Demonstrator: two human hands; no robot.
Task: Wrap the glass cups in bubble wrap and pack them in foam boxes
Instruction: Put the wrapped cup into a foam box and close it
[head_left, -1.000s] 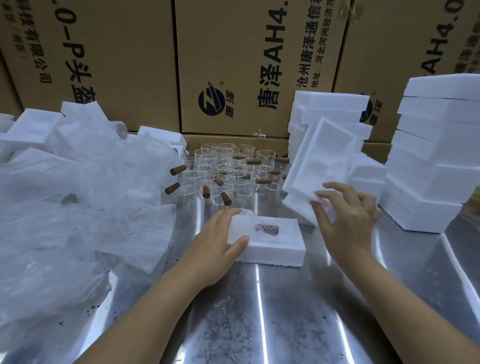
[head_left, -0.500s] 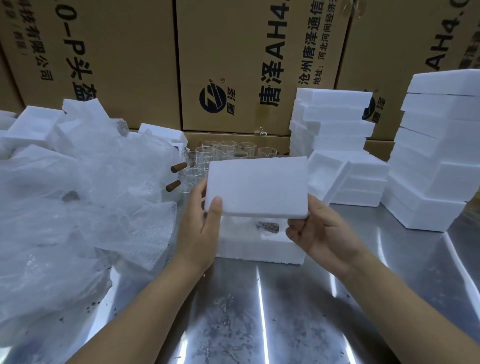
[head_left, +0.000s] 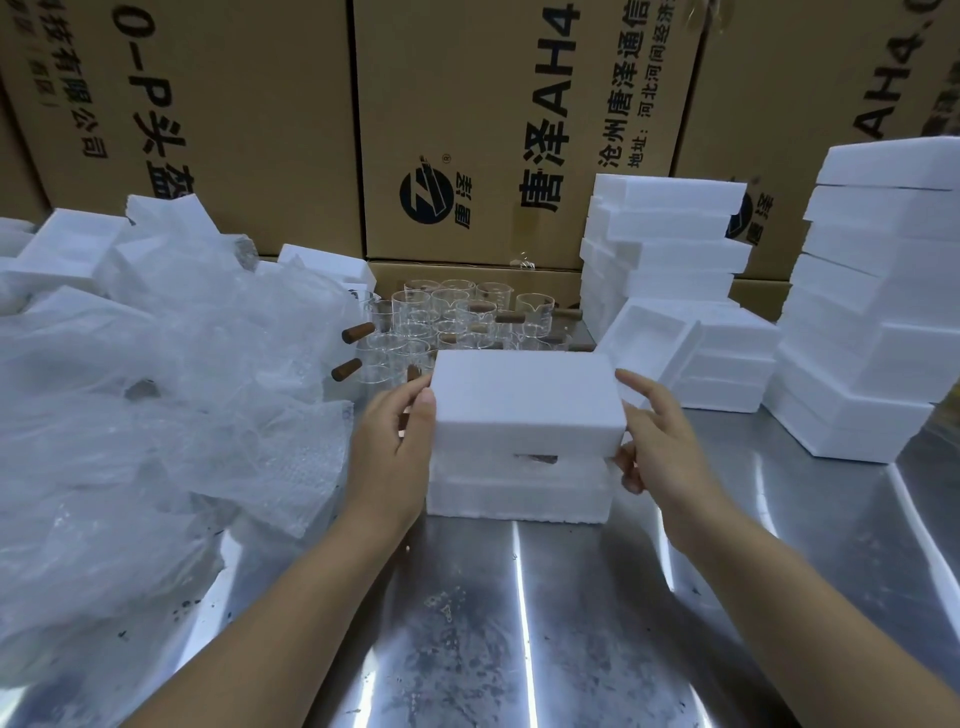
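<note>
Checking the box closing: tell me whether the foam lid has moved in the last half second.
Yes. The foam lid has dropped nearly onto the foam base on the table.

Cool, even light; bright glare streaks on the steel table (head_left: 519, 623); wide-angle bending at the edges

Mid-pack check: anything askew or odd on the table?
The lid, gripped by the left hand and right hand, sits raised over the base: a gap along the front shows a brown patch. To its right, one foam tray leans tilted against a stack. Nothing looks spilled or broken.
</note>
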